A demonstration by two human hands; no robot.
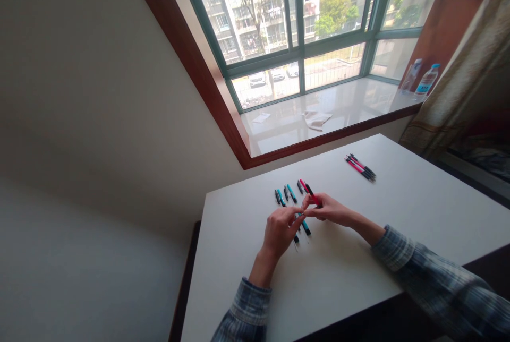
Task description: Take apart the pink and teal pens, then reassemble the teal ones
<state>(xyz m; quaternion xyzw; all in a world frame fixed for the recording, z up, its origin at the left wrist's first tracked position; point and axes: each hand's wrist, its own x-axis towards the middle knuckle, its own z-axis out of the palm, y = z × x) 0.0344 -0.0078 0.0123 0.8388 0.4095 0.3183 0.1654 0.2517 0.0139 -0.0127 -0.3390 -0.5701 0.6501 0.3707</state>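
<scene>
My right hand (329, 208) is closed around a red pen (311, 192) whose black end sticks out past the fingers. My left hand (280, 231) is curled, its fingertips meeting the right hand's fingers; what it pinches is too small to make out. Under and behind the hands lie several blue pens (287, 194) in a loose row on the white table (358, 273). A separate small bunch of red pens (360, 167) lies farther right, apart from both hands.
The table stands against a white wall below a wide window sill (338, 113) with a folded cloth (316, 119) and paper on it. Two water bottles (426, 80) stand at the sill's right end. A curtain (466, 76) hangs at the right.
</scene>
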